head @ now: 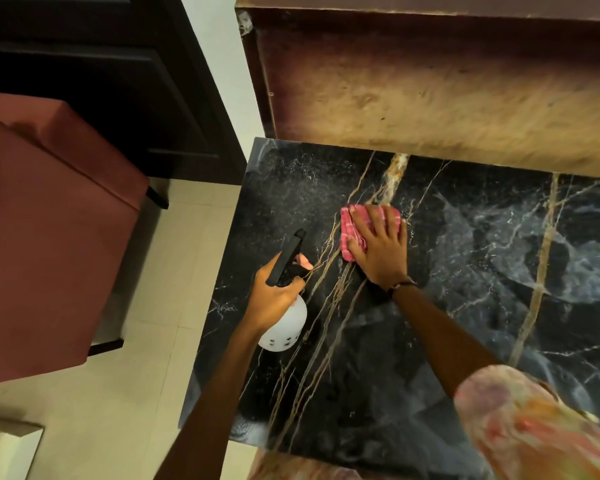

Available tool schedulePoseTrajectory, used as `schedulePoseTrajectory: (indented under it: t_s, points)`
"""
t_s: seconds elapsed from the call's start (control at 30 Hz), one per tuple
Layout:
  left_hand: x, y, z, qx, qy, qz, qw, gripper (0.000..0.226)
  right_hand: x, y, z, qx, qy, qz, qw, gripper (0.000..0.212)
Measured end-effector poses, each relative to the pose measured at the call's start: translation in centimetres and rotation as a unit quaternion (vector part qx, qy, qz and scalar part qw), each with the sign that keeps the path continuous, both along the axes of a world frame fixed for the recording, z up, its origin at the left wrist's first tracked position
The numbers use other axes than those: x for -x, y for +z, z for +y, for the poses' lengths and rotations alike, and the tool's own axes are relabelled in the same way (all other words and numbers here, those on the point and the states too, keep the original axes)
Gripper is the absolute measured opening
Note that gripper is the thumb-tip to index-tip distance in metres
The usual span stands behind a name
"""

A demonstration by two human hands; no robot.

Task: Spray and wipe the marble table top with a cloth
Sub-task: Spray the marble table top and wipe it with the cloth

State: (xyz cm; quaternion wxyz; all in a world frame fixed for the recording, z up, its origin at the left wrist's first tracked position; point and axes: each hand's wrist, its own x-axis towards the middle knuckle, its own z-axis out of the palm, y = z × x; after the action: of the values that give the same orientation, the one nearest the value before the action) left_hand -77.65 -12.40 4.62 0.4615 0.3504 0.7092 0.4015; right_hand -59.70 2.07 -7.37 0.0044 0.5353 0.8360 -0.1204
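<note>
While the left hand (274, 294) grips the white spray bottle (284, 323) beside it, the right hand (378, 245) presses spread fingers onto the pink cloth (352, 230) on the black marble table top (465, 271).

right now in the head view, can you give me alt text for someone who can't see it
A person's right hand presses a folded pink cloth flat on a black marble table top with gold veins, while the left hand grips a white spray bottle with a black trigger head above the table's left side. A reddish upholstered chair stands to the left on pale floor tiles.
</note>
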Motion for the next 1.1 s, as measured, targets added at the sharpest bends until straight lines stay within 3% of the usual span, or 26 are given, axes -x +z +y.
schedulePoseTrajectory:
  t_s: [0.1, 0.23, 0.33, 0.4, 0.53, 0.67, 0.73, 0.9, 1.0, 1.1]
  points:
    - [-0.2, 0.0, -0.4, -0.004, 0.045, 0.007, 0.999, 0.042, 4.5, -0.1, -0.7, -0.008, 0.004, -0.004, 1.0, 0.065]
    - [-0.2, 0.7, -1.0, -0.024, 0.035, -0.004, 0.999, 0.04, 6.7, -0.4, -7.2, -0.033, 0.109, 0.022, 0.993, 0.06]
    - [-0.3, 0.9, -2.7, -0.012, 0.01, -0.011, 1.0, 0.023, 3.3, -0.4, -12.3, -0.022, 0.178, 0.002, 0.984, 0.059]
    - [0.0, 0.7, -4.3, -0.012, 0.0, -0.004, 1.0, 0.028, -1.2, -0.6, -13.8, -0.022, 0.189, -0.01, 0.982, 0.058]
    - [0.7, 0.1, -7.0, 0.02, 0.026, -0.009, 0.999, 0.04, -7.6, -0.1, -11.7, -0.023, 0.066, -0.023, 0.997, 0.061]
    - [0.6, -0.2, -8.6, 0.027, 0.012, -0.026, 0.999, 0.038, -3.4, 0.3, -8.2, 0.003, -0.062, -0.004, 0.998, 0.062]
    - [0.6, -0.2, -9.0, 0.019, 0.004, -0.022, 1.0, 0.039, -0.1, 0.0, -8.2, 0.001, -0.072, 0.007, 0.997, 0.062]
    - [0.7, -0.7, -9.6, 0.004, 0.007, -0.021, 1.0, 0.041, 3.8, -0.9, -15.0, -0.028, 0.069, 0.01, 0.997, 0.06]
    - [0.8, -0.7, -9.8, 0.014, 0.024, -0.031, 0.999, 0.041, -0.1, -1.0, -20.2, -0.026, 0.146, -0.005, 0.989, 0.059]
    - [1.1, -0.8, -9.9, 0.021, 0.036, -0.034, 0.999, 0.042, -6.0, -0.7, -21.1, -0.038, 0.134, -0.021, 0.99, 0.058]
